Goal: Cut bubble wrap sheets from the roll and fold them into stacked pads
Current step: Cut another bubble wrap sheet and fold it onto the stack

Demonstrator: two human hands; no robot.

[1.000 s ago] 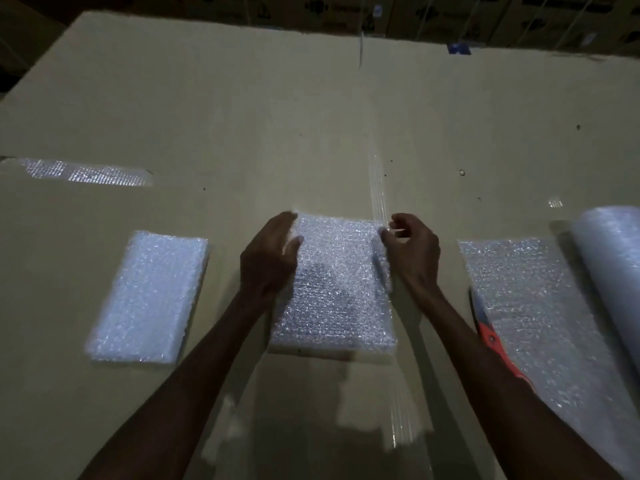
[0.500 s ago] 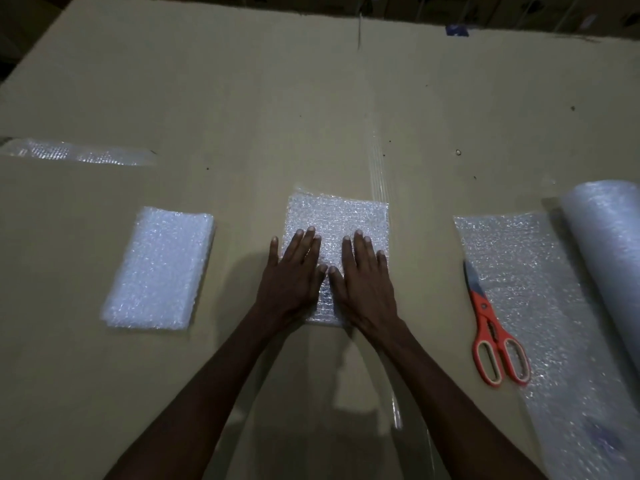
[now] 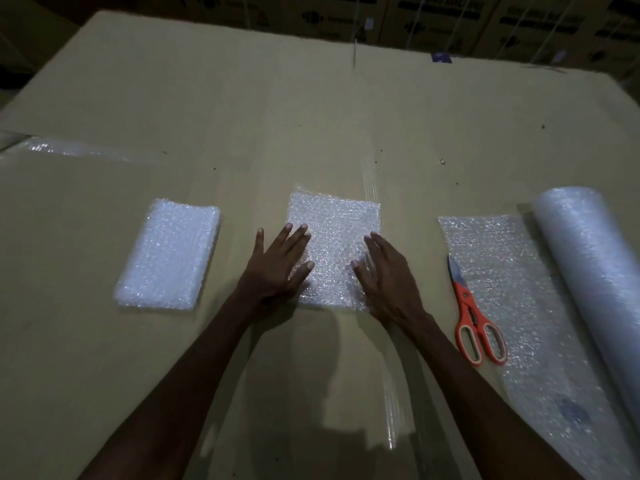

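Note:
A folded bubble wrap pad [image 3: 334, 233] lies in the middle of the cardboard-covered table [image 3: 311, 133]. My left hand [image 3: 278, 263] lies flat on the pad's left edge with fingers straight. My right hand [image 3: 384, 271] lies flat on its right edge, fingers straight too. To the left sits a thicker stack of folded pads [image 3: 169, 254]. At the right the bubble wrap roll [image 3: 588, 271] lies with an unrolled sheet [image 3: 512, 271] spread toward me. Orange-handled scissors [image 3: 474, 317] rest on that sheet, blades pointing away.
Clear tape strips [image 3: 86, 148] shine on the cardboard at the far left and down the middle seam. Printed cardboard boxes [image 3: 433, 19] stand in the dark beyond the table's far edge.
One second ago both hands held the pad's far corners. They then pressed flat together on its near middle, and now have slid apart to its left and right edges.

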